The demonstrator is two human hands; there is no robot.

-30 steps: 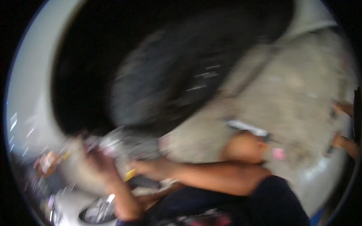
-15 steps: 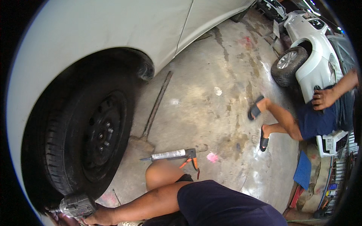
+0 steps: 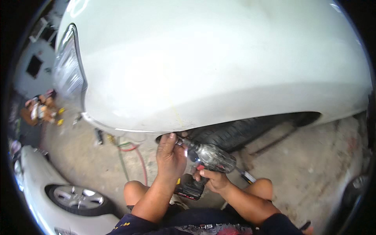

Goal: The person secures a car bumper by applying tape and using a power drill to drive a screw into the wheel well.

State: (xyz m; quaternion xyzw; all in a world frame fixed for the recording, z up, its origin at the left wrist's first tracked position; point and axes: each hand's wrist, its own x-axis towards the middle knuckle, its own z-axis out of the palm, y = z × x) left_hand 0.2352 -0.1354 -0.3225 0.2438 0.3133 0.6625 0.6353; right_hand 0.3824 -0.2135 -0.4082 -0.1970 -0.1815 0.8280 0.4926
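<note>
A white car fender [image 3: 203, 66] fills the upper view, with a black tyre [image 3: 239, 133] showing under its wheel arch. My right hand [image 3: 213, 179] is shut on the grip of a grey cordless drill [image 3: 209, 156] that has a black and red battery base [image 3: 190, 188]. The drill's nose points up-left at the lower edge of the fender. My left hand [image 3: 170, 154] rests at the drill's tip against the fender's lip, fingers curled around the front of the tool. My bare knees [image 3: 135, 192] show below as I crouch.
A concrete floor [image 3: 305, 168] lies around. Red and green hoses [image 3: 131, 152] run across it on the left. Another white car's wheel [image 3: 78, 197] is at lower left. Small items sit on the floor at far left [image 3: 39, 111]. The headlight [image 3: 68, 70] is at upper left.
The view has swung from the wheel and the floor with a caulking gun up to the fender. The drill has come up from low left to the fender's lip, both hands now on it.
</note>
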